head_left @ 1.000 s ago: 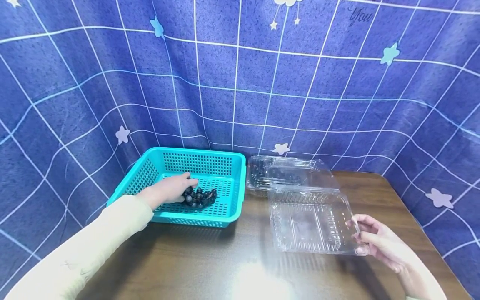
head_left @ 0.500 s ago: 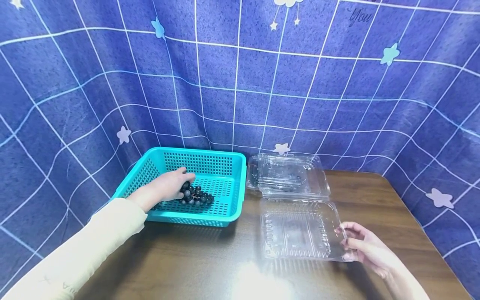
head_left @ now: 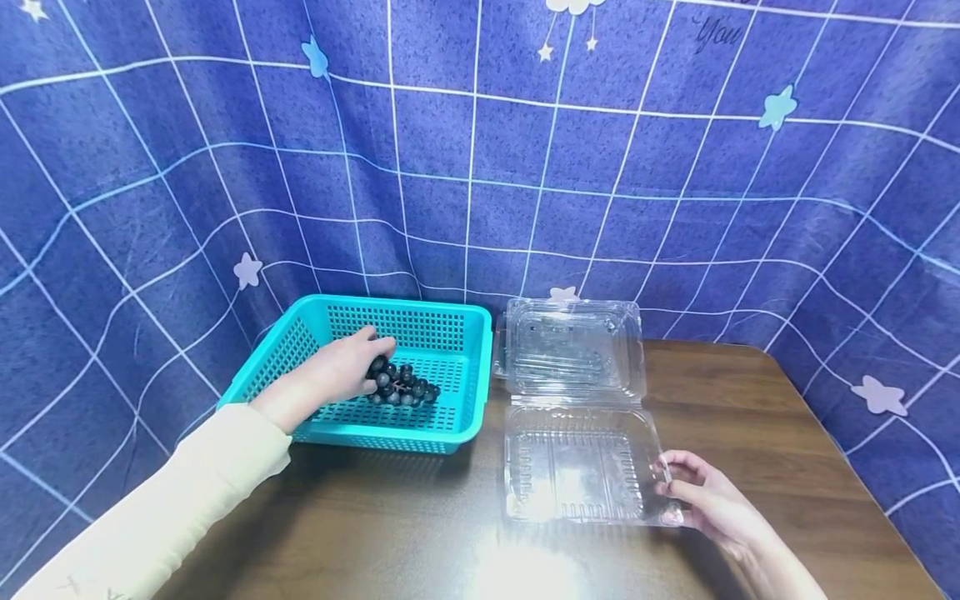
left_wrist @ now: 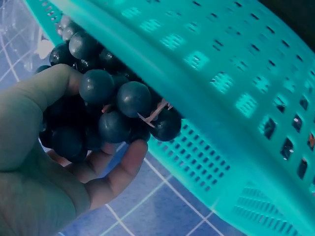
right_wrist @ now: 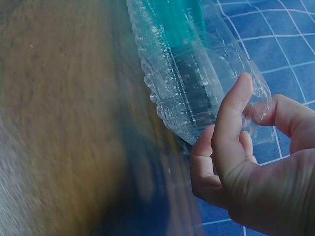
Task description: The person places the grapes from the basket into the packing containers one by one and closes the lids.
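Grapes point(head_left: 408, 390), black, round, bunched, sit gripped by the left hand point(head_left: 343, 367); well apart, the right hand point(head_left: 708, 498) pinches a clear rectangular plastic clamshell point(head_left: 576, 471)!

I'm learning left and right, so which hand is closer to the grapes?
Left. The left hand grips the grapes in the teal basket. The right hand is away from them, off to the right of the basket, pinching the edge of the clear plastic box.

Across the upper frame we see folded blue cloth point(head_left: 433, 133) with a pale grid and stars point(head_left: 777, 107); below, we see a brown wood-grain table point(head_left: 735, 392), white glare point(head_left: 525, 571) at bottom centre.
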Motion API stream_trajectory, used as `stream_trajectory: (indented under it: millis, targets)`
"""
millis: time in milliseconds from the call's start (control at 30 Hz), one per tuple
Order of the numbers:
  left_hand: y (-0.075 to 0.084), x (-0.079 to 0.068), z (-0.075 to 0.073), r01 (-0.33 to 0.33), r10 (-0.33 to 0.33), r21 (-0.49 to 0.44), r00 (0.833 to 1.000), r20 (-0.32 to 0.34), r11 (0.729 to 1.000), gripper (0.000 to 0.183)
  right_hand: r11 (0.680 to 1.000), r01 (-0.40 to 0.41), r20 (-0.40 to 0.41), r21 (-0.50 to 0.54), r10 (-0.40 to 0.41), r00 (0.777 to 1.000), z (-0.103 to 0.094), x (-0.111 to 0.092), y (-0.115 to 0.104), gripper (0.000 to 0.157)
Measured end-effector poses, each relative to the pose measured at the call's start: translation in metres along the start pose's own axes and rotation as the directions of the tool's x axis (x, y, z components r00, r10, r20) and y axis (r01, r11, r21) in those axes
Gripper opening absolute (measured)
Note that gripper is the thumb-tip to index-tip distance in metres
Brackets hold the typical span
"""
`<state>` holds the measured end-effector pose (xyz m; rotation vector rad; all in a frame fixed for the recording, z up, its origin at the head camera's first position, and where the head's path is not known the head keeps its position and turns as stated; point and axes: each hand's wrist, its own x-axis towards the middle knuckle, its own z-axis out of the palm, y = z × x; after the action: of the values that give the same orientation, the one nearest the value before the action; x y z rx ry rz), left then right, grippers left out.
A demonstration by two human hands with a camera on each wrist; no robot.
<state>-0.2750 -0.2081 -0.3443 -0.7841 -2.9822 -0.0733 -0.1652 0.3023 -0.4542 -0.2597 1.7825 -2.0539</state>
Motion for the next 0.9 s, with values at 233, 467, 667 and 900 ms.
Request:
stream_trajectory:
  millis: [233, 467, 667, 900]
  targets:
    - [0.015, -0.004, -0.012, 0.004, -0.006, -0.023, 0.995, -0.096, 1.0, 0.038, 0.999, -0.034, -0.029, -0.015, 0.033, 0.999, 0.006, 0.004, 0.005, 0.03]
    - [0.029, -0.005, -0.025, -0.01, 0.0, -0.057, 0.986, -0.17, 0.998, 0.035, 0.999, -0.044, -0.047, -0.028, 0.042, 0.998, 0.011, 0.008, 0.007, 0.029]
    - [0.042, -0.002, -0.034, -0.036, 0.019, -0.077, 0.979, -0.201, 0.996, 0.034, 0.998, -0.058, -0.062, -0.002, 0.058, 0.996, 0.016, 0.01, 0.007, 0.029]
    - [0.06, 0.006, -0.044, -0.089, 0.068, -0.075, 0.966, -0.25, 0.993, 0.034, 0.996, -0.042, -0.012, 0.08, 0.043, 0.999, 0.018, 0.012, 0.009, 0.025]
